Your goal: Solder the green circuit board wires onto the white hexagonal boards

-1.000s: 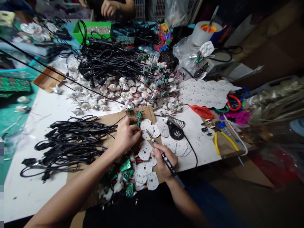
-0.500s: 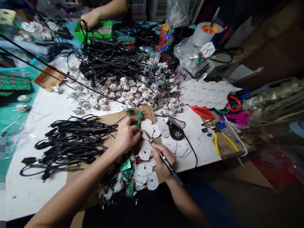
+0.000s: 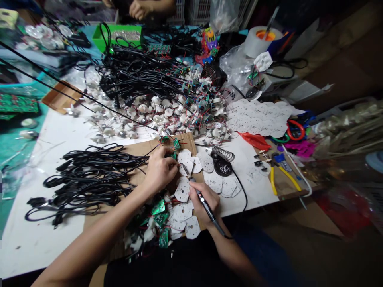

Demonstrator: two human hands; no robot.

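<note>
One soldering iron [image 3: 210, 213], dark grey and pen-slim with a thin metal tip, sits in the right hand [image 3: 206, 199], gripped like a pencil. It slants up and leftward, its tip at a white board [image 3: 185, 157] — touching or just above, too fine to tell. The board is flat, angular-edged, speckled with dark marks, lying on cardboard [image 3: 189, 140] just right of the left hand [image 3: 161, 169] and beyond the right one. And the left hand? Fingers curled, thumb and forefinger drawn together near the board's edge — whether they pinch anything, I cannot tell. Small green circuit boards [image 3: 176, 144] lie by its knuckles, black cords [image 3: 98, 163] spread out to its left, and a coiled stand [image 3: 223, 153] rests on the white surface [image 3: 259, 193] off to the right.
</note>
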